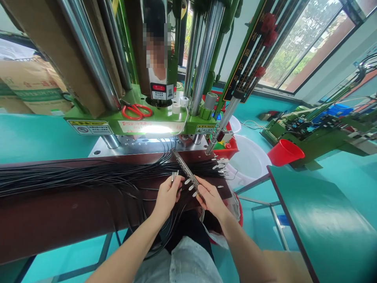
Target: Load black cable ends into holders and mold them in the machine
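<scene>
My left hand (168, 193) is closed, with two small silvery connector tips (175, 175) sticking up from between thumb and fingers; they look like cable ends. A long, narrow metal bar (184, 166) with slots along it is gripped at its near end by my right hand (211, 197). Several small pale connectors (188, 181) jut from the bar's left side near that hand. The bar slants away toward the machine, its far tip by the metal bed plate (132, 146). Black cables (88, 173) run across the brown bench under both hands.
Ahead stands a green press (100, 118) with chrome columns and a lit gap, black cables leading into it. Red-handled scissors (137, 112) lie on its ledge. White-ended cables (220, 167) reach the bench's right end. A white tub (250, 157), red bucket (285, 152) and green-topped table (326, 212) stand right.
</scene>
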Motion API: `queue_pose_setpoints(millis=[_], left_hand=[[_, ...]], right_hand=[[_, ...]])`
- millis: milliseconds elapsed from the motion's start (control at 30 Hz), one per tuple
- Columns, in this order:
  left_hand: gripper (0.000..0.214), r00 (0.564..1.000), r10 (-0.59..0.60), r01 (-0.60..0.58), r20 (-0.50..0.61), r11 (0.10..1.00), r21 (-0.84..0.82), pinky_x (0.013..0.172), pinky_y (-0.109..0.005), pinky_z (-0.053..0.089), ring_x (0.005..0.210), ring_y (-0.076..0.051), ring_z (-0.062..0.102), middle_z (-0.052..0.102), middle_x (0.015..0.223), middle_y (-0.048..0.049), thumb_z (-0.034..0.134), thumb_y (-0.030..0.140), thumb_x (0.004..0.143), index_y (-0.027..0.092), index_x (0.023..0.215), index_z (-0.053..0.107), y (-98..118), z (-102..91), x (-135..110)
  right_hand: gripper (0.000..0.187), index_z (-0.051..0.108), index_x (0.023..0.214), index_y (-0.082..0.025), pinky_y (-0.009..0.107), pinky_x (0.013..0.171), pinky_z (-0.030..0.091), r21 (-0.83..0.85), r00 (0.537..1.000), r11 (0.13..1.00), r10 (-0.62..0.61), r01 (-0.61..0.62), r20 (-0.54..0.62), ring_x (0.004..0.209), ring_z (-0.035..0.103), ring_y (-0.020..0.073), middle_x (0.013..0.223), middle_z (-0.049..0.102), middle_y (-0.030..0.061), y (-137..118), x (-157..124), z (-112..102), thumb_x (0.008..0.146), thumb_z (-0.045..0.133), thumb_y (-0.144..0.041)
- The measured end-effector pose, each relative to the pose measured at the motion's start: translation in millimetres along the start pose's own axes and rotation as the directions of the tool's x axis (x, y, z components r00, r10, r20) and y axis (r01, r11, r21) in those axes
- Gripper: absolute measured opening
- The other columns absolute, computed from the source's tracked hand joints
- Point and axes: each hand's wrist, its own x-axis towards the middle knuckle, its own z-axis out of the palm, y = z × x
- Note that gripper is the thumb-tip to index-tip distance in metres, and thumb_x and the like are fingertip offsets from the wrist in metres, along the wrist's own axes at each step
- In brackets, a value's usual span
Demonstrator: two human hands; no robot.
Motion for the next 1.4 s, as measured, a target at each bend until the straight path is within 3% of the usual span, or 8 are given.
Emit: queue_pose_setpoints(millis=[100,200,400,633,867,1033,1233,1400], left_hand=[[0.034,0.996,0.054,-0.06,-0.074,0.995,-0.083,0.034,-0.014,0.019,0.037,-0.004,0.027,0.033,0.046,0.0084,0.049,0.049,0.075,0.017,0.081,0.054,6,-0.3,-1],[0.032,0.999,0.018,-0.022,-0.034,0.993,-0.117,0.033,-0.014,0.015,0.035,-0.004,0.02,0.028,0.042,0.0101,0.045,0.049,0.077,0.017,0.076,0.05,9,-2.0,-1],[0.029,0.994,0.022,-0.041,0.11,0.985,0.17,0.035,-0.016,0.017,0.037,-0.002,0.024,0.031,0.042,0.009,0.058,0.041,0.069,0.015,0.06,0.048,1,-5.0,5],[0.028,0.985,-0.034,0.002,0.168,0.983,0.185,0.035,-0.019,0.015,0.034,-0.003,0.02,0.026,0.038,0.0106,0.058,0.042,0.068,0.015,0.063,0.052,0,-13.4,9],[0.03,0.995,-0.026,0.014,0.099,0.993,0.119,0.033,-0.017,0.017,0.033,-0.004,0.025,0.03,0.041,0.0102,0.058,0.045,0.067,0.017,0.069,0.05,4,-16.3,3],[0.028,0.991,0.03,-0.03,-0.13,1.0,0.001,0.032,-0.015,0.022,0.033,-0.004,0.031,0.041,0.049,0.0101,0.044,0.049,0.077,0.022,0.075,0.036,6,-14.8,-2],[0.032,0.998,-0.066,0.066,0.017,0.997,-0.038,0.031,-0.013,0.014,0.031,0.0,0.021,0.032,0.042,0.0111,0.059,0.043,0.067,0.018,0.062,0.039,6,-20.9,1],[0.035,0.998,-0.07,0.07,0.007,0.996,-0.053,0.031,-0.014,0.014,0.03,-0.001,0.021,0.031,0.038,0.0107,0.063,0.044,0.061,0.017,0.059,0.041,10,-21.0,1]], right_hand=[[0.048,0.04,0.129,-0.018,0.015,0.03,0.021,0.08,1.0,0.997,0.01,-0.007,-0.029,0.031,0.028,0.0033,0.043,0.037,-0.0091,-2,0,-1,0.086,0.043,-0.039],[0.049,0.041,0.128,-0.017,0.014,0.03,0.02,0.112,0.999,0.993,0.03,-0.026,-0.031,0.031,0.027,0.0028,0.042,0.037,-0.0092,-4,-1,-2,0.085,0.044,-0.04],[0.05,0.041,0.128,-0.016,0.014,0.03,0.019,0.078,0.998,0.995,0.059,-0.061,0.028,0.03,0.028,0.0025,0.042,0.039,-0.0091,-5,-1,-5,0.084,0.044,-0.042],[0.051,0.042,0.128,-0.016,0.015,0.03,0.02,0.014,0.991,1.0,0.013,-0.015,0.133,0.035,0.028,0.0026,0.05,0.036,-0.0078,-9,-1,-8,0.084,0.045,-0.043],[0.05,0.041,0.129,-0.014,0.015,0.031,0.021,-0.078,0.989,0.997,0.01,0.001,0.148,0.035,0.03,0.0028,0.047,0.034,-0.0087,-12,-1,-3,0.085,0.045,-0.039],[0.047,0.041,0.128,-0.016,0.015,0.03,0.018,-0.033,0.993,0.999,0.01,-0.006,0.121,0.035,0.028,0.0032,0.047,0.036,-0.008,-8,-1,-5,0.087,0.043,-0.038],[0.043,0.045,0.126,-0.018,0.016,0.032,0.018,-0.082,0.985,0.996,-0.021,0.035,0.172,0.035,0.028,0.0027,0.049,0.036,-0.0073,-5,-1,-10,0.088,0.041,-0.038],[0.044,0.044,0.127,-0.018,0.016,0.032,0.019,-0.103,0.979,0.994,-0.01,0.032,0.206,0.036,0.029,0.0026,0.053,0.038,-0.0059,-8,0,-11,0.087,0.042,-0.037]])
